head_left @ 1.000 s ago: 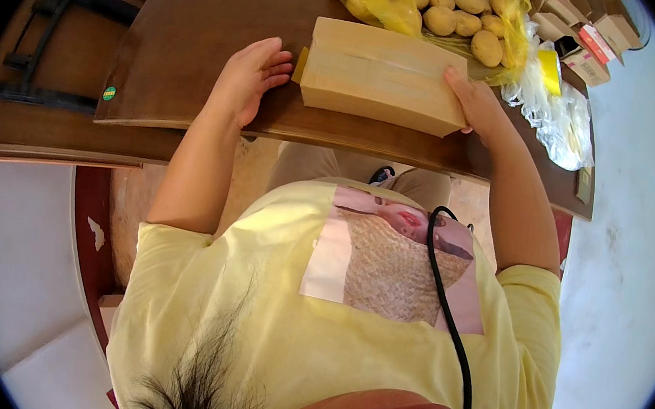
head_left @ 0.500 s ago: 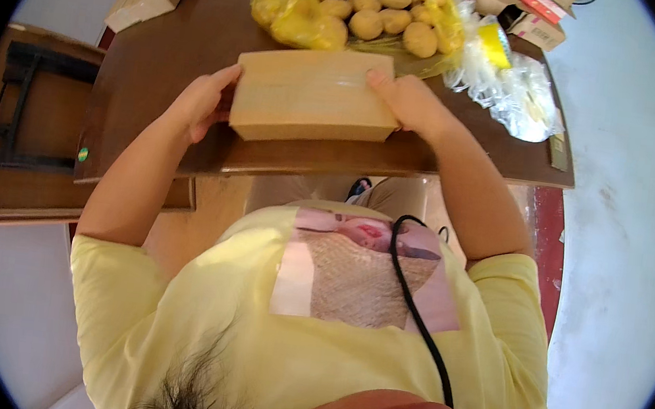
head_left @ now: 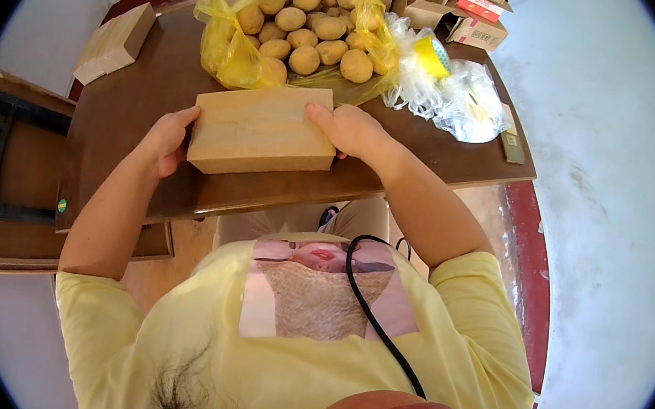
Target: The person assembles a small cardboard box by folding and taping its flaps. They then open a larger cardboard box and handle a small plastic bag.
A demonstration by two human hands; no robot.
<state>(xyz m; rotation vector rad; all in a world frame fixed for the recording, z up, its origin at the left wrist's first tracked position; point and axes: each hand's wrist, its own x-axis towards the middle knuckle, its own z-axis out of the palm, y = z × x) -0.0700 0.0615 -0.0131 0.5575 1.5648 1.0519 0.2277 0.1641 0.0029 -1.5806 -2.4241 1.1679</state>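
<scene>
brown table (head_left: 125,119), white wall (head_left: 604,233), red baseboard (head_left: 530,262)

Left hand (head_left: 165,141) and right hand (head_left: 349,132) both gripping a cardboard box (head_left: 259,129) just left of center, loads of potatoes (head_left: 303,60) in a yellow plastic bag (head_left: 239,69) up top, brown worktop (head_left: 117,114) underneath.

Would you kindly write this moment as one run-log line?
left hand: at left end of cardboard box | right hand: holding right end, thumb on top | beyond box: potatoes in yellow bag
</scene>
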